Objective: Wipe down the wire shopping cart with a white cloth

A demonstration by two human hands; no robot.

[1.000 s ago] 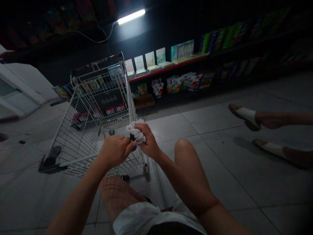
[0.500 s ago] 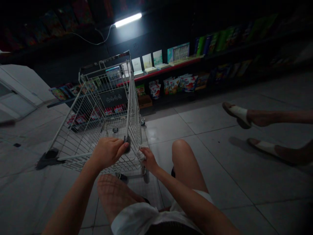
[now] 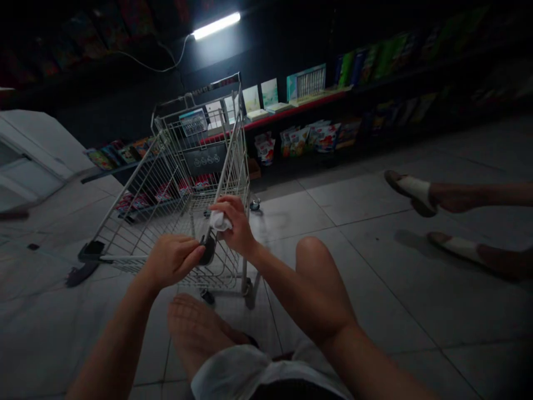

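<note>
A white wire shopping cart stands in front of me, tilted towards my legs. My right hand is shut on a crumpled white cloth, pressing it to the top of the cart's near wall. Just below the cloth, a dark plastic fitting sits on the cart's rim. My left hand holds that fitting between its fingers and thumb, and the fingers hide part of it.
Shelves of cards and snack packets line the dark wall. A seated person's feet in white sandals rest on the tile floor to the right. A white cabinet stands at the left. My knees lie below the cart.
My right hand has carried the cloth up from the cart's side back to the rim beside the dark fitting. The cart has swung slightly to the right.
</note>
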